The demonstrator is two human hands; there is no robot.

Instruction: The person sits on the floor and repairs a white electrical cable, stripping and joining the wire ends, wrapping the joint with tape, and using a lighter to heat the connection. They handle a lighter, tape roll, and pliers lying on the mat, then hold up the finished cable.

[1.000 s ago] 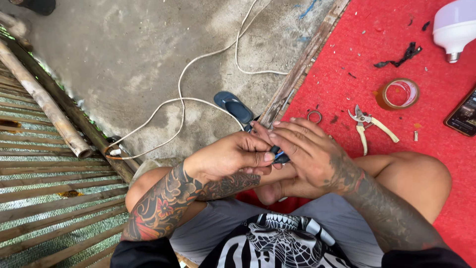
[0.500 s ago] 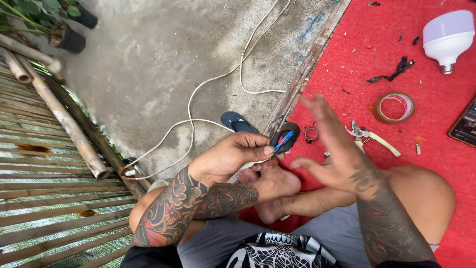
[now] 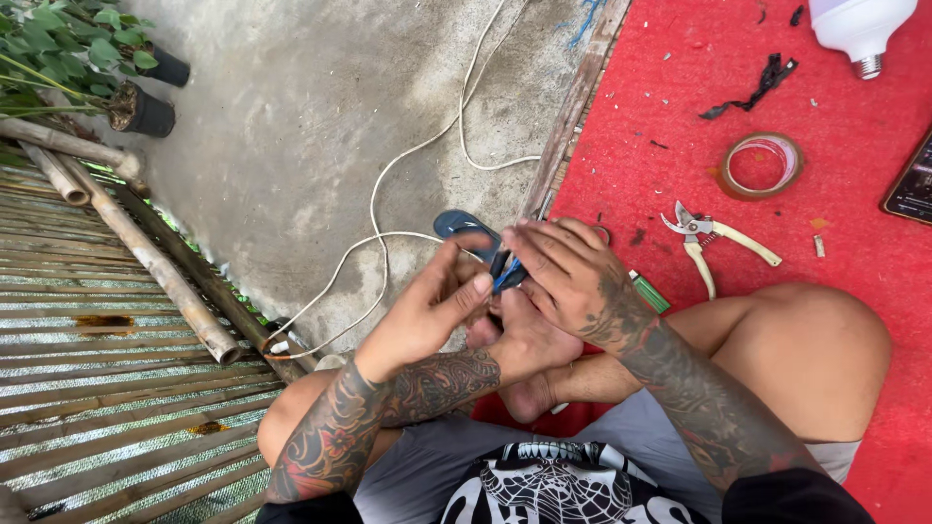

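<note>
Fingers (image 3: pixel 456 291) of the left hand (image 3: pixel 427 311) and the right hand (image 3: pixel 573 277) were pinched together on a small dark plug (image 3: pixel 505 272) at frame centre; white cable (image 3: pixel 388 194) trailed upward. Judged light, rigid, small: best gripped by its sides.

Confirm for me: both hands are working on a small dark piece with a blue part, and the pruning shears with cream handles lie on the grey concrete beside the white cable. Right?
Not quite. In the head view the pruning shears lie on the red mat, not on the grey concrete. The rest stands: left hand and right hand both work on the small dark piece, and the white cable runs over the concrete.
</note>
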